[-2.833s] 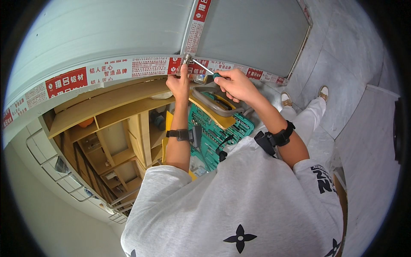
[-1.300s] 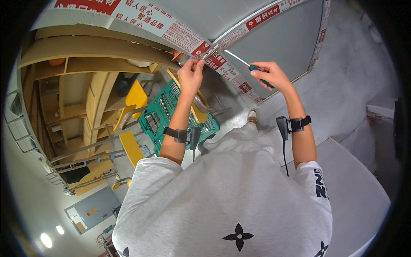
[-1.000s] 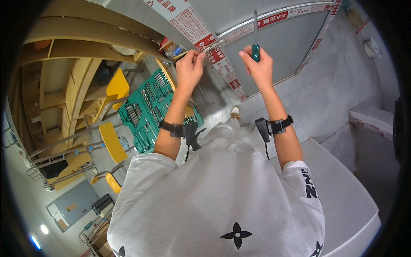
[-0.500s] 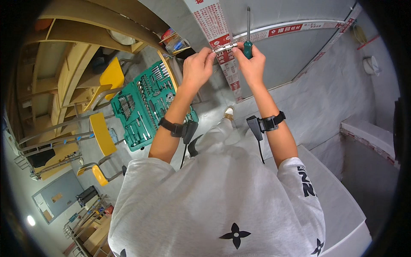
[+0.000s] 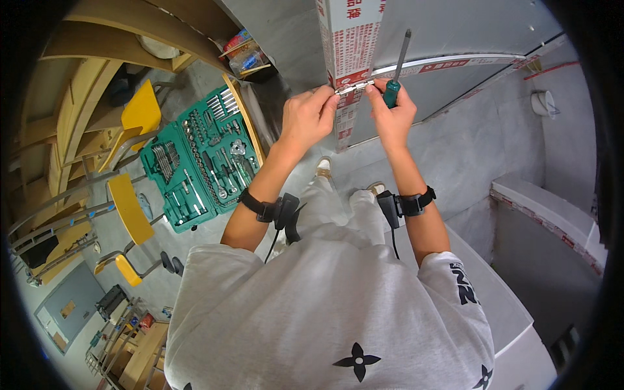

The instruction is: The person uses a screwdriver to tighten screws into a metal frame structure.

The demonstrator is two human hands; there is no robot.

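Note:
A small shiny metal fitting (image 5: 354,88), shaped like a slide bolt, spans the gap between my two hands in front of the taped door frame (image 5: 354,49). My left hand (image 5: 305,118) pinches its left end between thumb and fingers. At the other end, the thumb and finger of my right hand (image 5: 394,118) grip it. Tucked in that same right hand is a screwdriver (image 5: 391,94) with a dark green handle, its shaft pointing up and away. Whether the fitting touches the frame I cannot tell.
An open green tool case (image 5: 170,203) with sockets and wrenches lies to the left. Yellow chairs (image 5: 130,208) and wooden shelving stand beyond it. A grey door panel (image 5: 448,36) is ahead, a white bucket (image 5: 543,104) at right, and a low ledge (image 5: 546,208) nearer.
My view has shifted, so the door frame, hands and fitting sit lower and further right. The screwdriver now leans more to the right. Both hands keep their grip.

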